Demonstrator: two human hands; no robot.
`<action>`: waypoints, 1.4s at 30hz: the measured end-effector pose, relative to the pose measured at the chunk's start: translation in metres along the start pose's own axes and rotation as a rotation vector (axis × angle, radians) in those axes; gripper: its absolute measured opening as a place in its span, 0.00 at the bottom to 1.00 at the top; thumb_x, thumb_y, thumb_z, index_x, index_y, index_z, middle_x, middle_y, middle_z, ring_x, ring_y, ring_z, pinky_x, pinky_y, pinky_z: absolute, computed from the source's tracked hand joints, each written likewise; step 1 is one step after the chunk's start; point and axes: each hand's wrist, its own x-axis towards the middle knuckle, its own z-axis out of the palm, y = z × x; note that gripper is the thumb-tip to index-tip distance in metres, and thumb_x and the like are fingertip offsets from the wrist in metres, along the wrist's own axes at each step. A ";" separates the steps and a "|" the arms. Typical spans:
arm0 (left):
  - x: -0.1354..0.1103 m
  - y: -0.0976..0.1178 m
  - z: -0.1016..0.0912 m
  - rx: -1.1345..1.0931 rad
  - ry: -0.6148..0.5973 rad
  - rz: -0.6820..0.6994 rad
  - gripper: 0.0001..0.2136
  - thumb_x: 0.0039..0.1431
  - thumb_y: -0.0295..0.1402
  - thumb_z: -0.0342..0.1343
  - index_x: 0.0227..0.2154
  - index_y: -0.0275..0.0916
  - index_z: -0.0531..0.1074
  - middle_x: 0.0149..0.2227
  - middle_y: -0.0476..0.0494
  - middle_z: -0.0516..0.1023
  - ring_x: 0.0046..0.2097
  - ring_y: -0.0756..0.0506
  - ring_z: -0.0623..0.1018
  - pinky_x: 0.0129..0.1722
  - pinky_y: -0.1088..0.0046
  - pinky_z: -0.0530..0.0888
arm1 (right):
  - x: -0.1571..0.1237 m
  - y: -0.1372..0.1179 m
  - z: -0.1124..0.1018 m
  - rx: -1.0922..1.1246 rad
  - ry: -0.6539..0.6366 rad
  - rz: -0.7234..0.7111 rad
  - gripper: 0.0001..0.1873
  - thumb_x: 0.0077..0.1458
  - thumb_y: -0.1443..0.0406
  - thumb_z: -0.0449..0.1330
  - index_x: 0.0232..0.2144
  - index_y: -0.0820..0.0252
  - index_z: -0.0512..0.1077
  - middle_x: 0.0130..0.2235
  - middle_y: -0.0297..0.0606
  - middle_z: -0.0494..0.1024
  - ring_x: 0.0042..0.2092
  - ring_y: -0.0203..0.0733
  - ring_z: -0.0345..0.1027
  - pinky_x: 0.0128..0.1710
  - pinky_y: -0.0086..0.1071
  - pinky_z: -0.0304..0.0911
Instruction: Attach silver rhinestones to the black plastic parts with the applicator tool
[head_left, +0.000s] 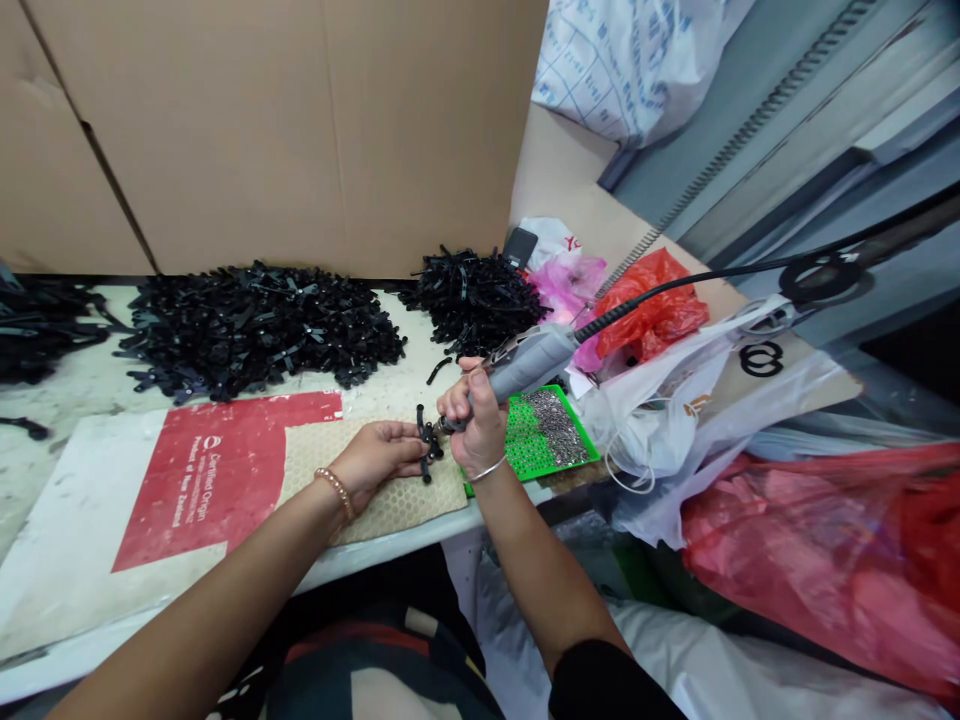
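My left hand [381, 458] pinches a small black plastic part [426, 452] with short arms, just above the beige honeycomb mat [397, 510]. Wrapped around a grey electric screwdriver [529, 362] is my right hand [478, 420]. The tool lies tilted, its tip pointing left and meeting the black part; the exact contact point is too small to make out. Close by on the right of my right hand, a green tray [564, 466] holds many small metal screws [553, 425]. A black cable [660, 290] runs from the screwdriver's back end to the upper right.
Heaps of black parts [262, 325] lie along a large cardboard box [247, 130], with another pile [476, 295] to the right. A red-and-white cardboard sheet [217, 450] covers the table's left. Plastic bags [652, 305] crowd the right side, and a red bag [817, 550] hangs lower right.
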 end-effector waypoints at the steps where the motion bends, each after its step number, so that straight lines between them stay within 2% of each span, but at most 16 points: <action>1: 0.000 0.000 0.000 -0.002 0.005 0.001 0.12 0.37 0.28 0.68 0.28 0.32 0.75 0.30 0.44 0.78 0.32 0.49 0.76 0.36 0.73 0.75 | 0.000 0.000 0.000 0.002 -0.003 -0.013 0.21 0.46 0.48 0.63 0.34 0.56 0.66 0.16 0.21 0.52 0.17 0.31 0.47 0.20 0.27 0.53; 9: -0.001 0.001 0.001 -0.005 0.004 -0.001 0.12 0.38 0.27 0.67 0.28 0.32 0.74 0.29 0.44 0.77 0.32 0.49 0.76 0.36 0.73 0.75 | -0.001 0.004 -0.001 0.057 -0.020 -0.040 0.18 0.49 0.51 0.64 0.34 0.57 0.67 0.16 0.22 0.54 0.17 0.31 0.47 0.20 0.26 0.53; 17: 0.001 0.000 0.001 -0.007 0.003 -0.008 0.12 0.36 0.27 0.68 0.27 0.33 0.74 0.30 0.44 0.77 0.32 0.49 0.76 0.37 0.72 0.75 | -0.003 0.004 0.000 -0.009 0.003 -0.009 0.23 0.45 0.48 0.64 0.33 0.57 0.66 0.16 0.22 0.55 0.17 0.31 0.48 0.19 0.28 0.52; 28: 0.001 0.000 0.001 -0.002 0.008 -0.013 0.12 0.37 0.27 0.67 0.28 0.32 0.73 0.29 0.44 0.77 0.33 0.49 0.76 0.36 0.73 0.75 | -0.005 0.002 0.002 0.020 -0.020 -0.019 0.21 0.47 0.49 0.64 0.33 0.56 0.66 0.16 0.22 0.54 0.16 0.31 0.47 0.18 0.27 0.52; 42: -0.001 0.002 0.003 -0.005 0.016 -0.022 0.11 0.37 0.27 0.67 0.27 0.32 0.73 0.28 0.46 0.76 0.31 0.50 0.75 0.35 0.75 0.75 | -0.004 0.005 -0.001 0.048 -0.016 -0.085 0.18 0.49 0.53 0.64 0.33 0.59 0.68 0.16 0.22 0.56 0.16 0.30 0.49 0.18 0.25 0.54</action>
